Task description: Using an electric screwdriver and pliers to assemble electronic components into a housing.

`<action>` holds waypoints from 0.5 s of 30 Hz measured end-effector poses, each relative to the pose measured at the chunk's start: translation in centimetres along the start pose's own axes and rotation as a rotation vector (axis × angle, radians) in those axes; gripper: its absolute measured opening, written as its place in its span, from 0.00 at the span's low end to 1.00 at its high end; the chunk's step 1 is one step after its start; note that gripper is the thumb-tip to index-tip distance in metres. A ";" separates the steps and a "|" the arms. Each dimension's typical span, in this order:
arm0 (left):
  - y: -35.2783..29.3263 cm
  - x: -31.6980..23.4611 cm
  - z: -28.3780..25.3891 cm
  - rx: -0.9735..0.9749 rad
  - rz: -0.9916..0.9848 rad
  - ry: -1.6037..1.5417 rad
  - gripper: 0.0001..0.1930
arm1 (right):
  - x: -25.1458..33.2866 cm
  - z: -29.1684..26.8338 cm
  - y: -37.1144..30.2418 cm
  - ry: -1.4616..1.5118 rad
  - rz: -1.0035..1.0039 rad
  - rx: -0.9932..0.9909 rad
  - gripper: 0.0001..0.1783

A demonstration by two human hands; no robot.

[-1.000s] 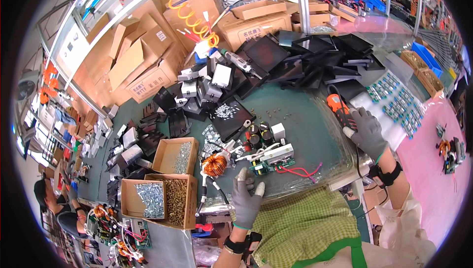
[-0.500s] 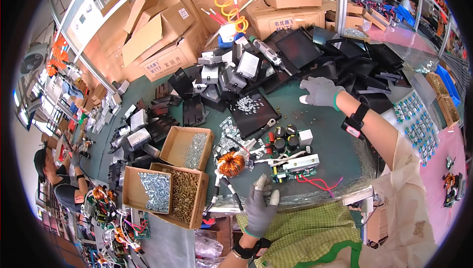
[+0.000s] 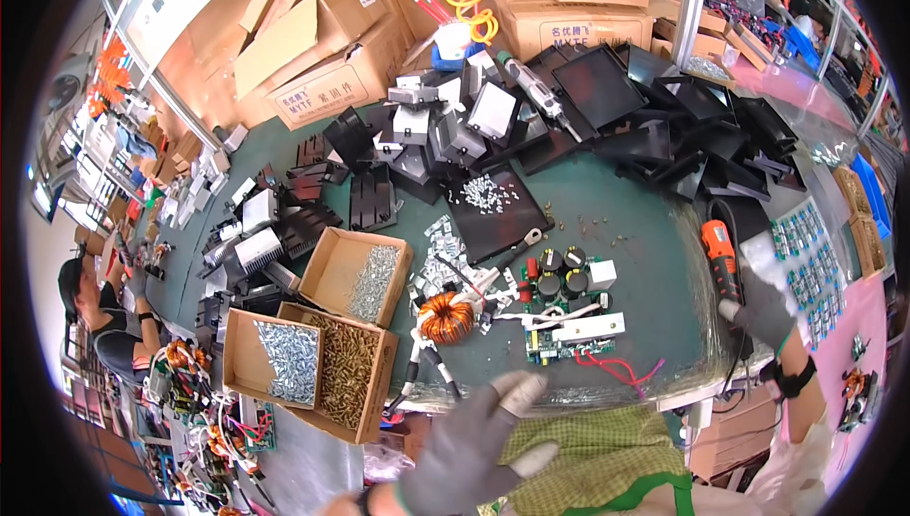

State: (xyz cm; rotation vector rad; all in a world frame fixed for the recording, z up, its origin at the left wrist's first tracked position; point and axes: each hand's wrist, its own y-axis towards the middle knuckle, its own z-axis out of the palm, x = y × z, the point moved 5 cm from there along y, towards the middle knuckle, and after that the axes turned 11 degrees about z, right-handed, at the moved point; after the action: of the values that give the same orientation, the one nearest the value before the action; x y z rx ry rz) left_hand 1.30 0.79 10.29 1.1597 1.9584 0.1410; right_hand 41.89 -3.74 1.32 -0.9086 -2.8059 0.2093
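My left hand [image 3: 469, 445], in a grey glove with pale fingertips, is held low in front of the table edge with its fingers spread and nothing in it. At the right edge of the table my gloved right hand [image 3: 763, 315] closes on the lower part of an orange and black power screwdriver [image 3: 722, 253]. Between the hands lies a green circuit board [image 3: 569, 312] with black capacitors, a white block and red wires [image 3: 621, 366]. Left of it sits a copper-wound ring coil [image 3: 446, 318] with thick white and black leads.
Cardboard boxes of screws [image 3: 355, 379] stand left of the coil. A black plate [image 3: 498, 217] carries small silver screws. Black housings [image 3: 664, 127] and silver blocks [image 3: 460, 137] are heaped behind, with a grey screwdriver [image 3: 531, 90] on them. Small boards [image 3: 806, 260] lie far right. A co-worker [image 3: 104, 307] is at left.
My right hand has drawn back from the middle of the table to the power screwdriver at the right edge. My left hand has moved nearer to me, away from the board, its fingers spreading.
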 end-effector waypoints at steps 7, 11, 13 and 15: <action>20.0 17.6 -2.8 0.139 -0.089 0.679 0.20 | 3.4 -4.1 -1.4 -0.089 -0.257 -0.434 0.40; 27.2 26.5 0.0 0.190 -0.446 0.894 0.29 | 2.7 -7.0 -4.1 0.016 -0.348 -0.485 0.41; 27.9 29.3 0.8 0.265 -0.611 0.873 0.31 | 2.2 -7.7 -4.7 0.026 -0.349 -0.416 0.41; 27.8 30.7 0.5 0.160 -0.580 0.823 0.31 | 2.5 -8.0 -4.8 0.037 -0.333 -0.361 0.41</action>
State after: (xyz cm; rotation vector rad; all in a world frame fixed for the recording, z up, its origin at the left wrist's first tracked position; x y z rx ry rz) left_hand 13.53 39.98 4.67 0.6034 3.0029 0.1697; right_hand 38.93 -5.50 10.33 -0.4793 -2.9525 -0.3670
